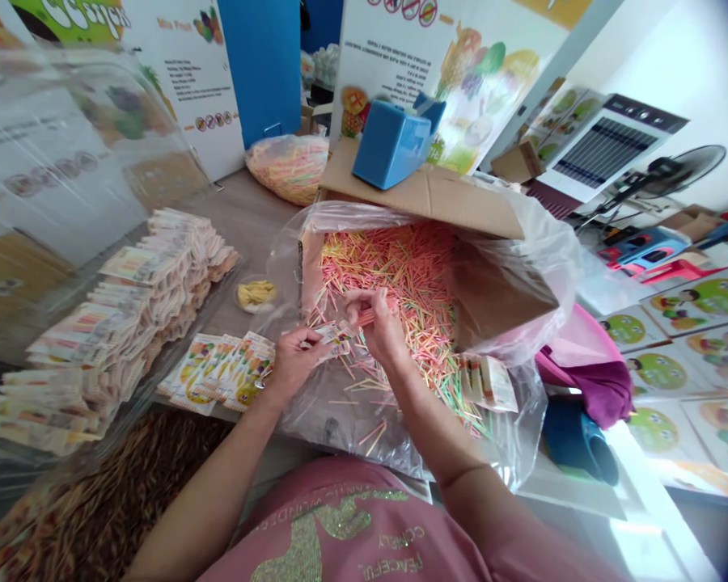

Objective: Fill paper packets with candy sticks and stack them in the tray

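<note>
The small printed sachet [333, 333] is in the left hand [298, 360], its fingers pinching one end, over the near left part of the spilled sticks; the right hand [377, 319] is just beside it, fingers closed round a bundle of pinkish sticks [371, 315] at the sachet's other end. Beyond and around the right hand spreads a heap of thin coloured sticks [394, 259], pink, orange, yellow and green, in a plastic-lined cardboard box [428, 184] lying open toward the person; a blue container [388, 145] rests on its top flap, and a few packets [488, 384] lie at the right of the heap. Left of the box, on the bench [251, 210], are a small bowl [256, 296] of yellow pieces, flat printed sachets [218, 370] fanned out nearer the person, and long rows of packets [121, 307] farther left; a clear bag of sticks [291, 170] sits behind.
</note>
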Tool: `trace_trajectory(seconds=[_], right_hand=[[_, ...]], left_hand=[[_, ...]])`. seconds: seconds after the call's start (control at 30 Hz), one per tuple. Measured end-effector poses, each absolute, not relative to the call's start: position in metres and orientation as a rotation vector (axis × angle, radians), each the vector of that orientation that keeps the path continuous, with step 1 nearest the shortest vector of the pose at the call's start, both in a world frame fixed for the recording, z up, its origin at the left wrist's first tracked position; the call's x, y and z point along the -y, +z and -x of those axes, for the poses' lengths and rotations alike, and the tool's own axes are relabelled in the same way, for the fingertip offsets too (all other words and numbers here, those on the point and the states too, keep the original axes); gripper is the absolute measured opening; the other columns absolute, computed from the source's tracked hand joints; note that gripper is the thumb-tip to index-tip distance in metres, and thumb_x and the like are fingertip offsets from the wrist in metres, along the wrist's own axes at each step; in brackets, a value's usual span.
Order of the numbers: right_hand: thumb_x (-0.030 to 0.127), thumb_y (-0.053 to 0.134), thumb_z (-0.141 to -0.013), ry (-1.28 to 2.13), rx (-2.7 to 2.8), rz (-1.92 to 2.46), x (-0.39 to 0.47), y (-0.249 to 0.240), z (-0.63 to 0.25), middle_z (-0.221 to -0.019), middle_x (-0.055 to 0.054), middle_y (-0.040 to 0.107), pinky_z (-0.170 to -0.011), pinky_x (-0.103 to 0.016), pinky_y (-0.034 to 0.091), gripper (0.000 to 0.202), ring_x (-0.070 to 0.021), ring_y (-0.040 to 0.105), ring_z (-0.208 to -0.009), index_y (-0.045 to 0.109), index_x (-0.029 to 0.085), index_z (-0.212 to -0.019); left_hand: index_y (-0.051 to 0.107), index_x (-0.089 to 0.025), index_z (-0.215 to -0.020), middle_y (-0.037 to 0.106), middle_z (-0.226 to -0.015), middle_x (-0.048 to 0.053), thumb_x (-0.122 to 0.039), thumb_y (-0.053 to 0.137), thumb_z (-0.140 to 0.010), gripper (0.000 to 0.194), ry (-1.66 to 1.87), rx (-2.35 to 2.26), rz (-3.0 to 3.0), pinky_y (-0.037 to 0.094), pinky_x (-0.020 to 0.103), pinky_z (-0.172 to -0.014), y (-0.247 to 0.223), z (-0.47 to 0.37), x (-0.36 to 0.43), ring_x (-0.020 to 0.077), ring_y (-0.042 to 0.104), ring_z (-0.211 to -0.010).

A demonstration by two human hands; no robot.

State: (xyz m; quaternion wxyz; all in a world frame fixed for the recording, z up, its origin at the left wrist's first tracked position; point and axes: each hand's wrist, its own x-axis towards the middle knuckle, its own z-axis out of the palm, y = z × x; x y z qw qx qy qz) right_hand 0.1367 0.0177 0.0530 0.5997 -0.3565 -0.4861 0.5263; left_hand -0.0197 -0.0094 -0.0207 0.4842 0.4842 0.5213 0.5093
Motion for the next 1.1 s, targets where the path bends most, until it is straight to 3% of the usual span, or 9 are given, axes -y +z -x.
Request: trace_trajectory(seconds=[0.2, 0.47, 0.77, 0.9, 1.1], right_hand=[[0.088, 0.039, -0.092, 1.178, 1.196, 0.83, -0.009, 0.056, -0.14, -0.069, -0.006, 0.072, -0.076, -0.038, 0.057, 0.075, -0.023, 0.073, -0.081, 0.077, 0.024, -0.084], [0.085, 0.044, -0.092, 1.183, 1.318, 0.951, -0.01, 0.031, -0.143, -0.1, -0.007, 0.08, -0.086, -0.041, 0.06, 0.069, -0.027, 0.075, -0.104, 0.079, 0.026, -0.095], [0.077, 0.048, -0.096, 1.156, 1.482, 0.84, -0.013, 0.037, -0.145, -0.112, -0.006, 0.08, -0.115, -0.044, 0.047, 0.061, -0.0271, 0.069, -0.121, 0.083, 0.028, -0.093], [0.076, 0.059, -0.091, 1.188, 1.551, 0.875, -0.016, 0.048, -0.151, -0.112, -0.005, 0.08, -0.112, -0.044, 0.047, 0.054, -0.0266, 0.07, -0.115, 0.083, 0.028, -0.099], [0.079, 0.065, -0.084, 1.238, 1.331, 0.882, -0.02, 0.058, -0.156, -0.12, -0.007, 0.077, -0.102, -0.041, 0.053, 0.066, -0.0248, 0.07, -0.115, 0.074, 0.031, -0.128]], left_hand=[[0.067, -0.018, -0.062, 0.058, -0.056, -0.006, -0.046, 0.09, -0.054, 0.036, 1.261, -1.223, -1.047, 0.047, 0.021, -0.046, -0.026, 0.018, 0.01, 0.0086, 0.052, -0.047], [0.071, -0.019, -0.062, 0.066, -0.064, -0.003, -0.038, 0.087, -0.06, 0.025, 1.355, -1.201, -1.198, 0.049, 0.021, -0.052, -0.034, 0.017, 0.009, 0.0102, 0.058, -0.056], [0.071, -0.019, -0.062, 0.065, -0.064, -0.003, -0.042, 0.087, -0.062, 0.028, 1.372, -1.188, -1.227, 0.047, 0.023, -0.054, -0.033, 0.012, 0.004, 0.0111, 0.057, -0.058], [0.074, -0.019, -0.067, 0.067, -0.066, -0.002, -0.037, 0.088, -0.061, 0.023, 1.331, -1.085, -1.182, 0.049, 0.026, -0.062, -0.026, -0.002, -0.007, 0.0126, 0.06, -0.062], [0.076, -0.02, -0.078, 0.073, -0.079, 0.002, -0.038, 0.086, -0.061, 0.027, 1.25, -0.934, -1.186, 0.054, 0.031, -0.072, -0.011, -0.03, -0.018, 0.0177, 0.066, -0.075]])
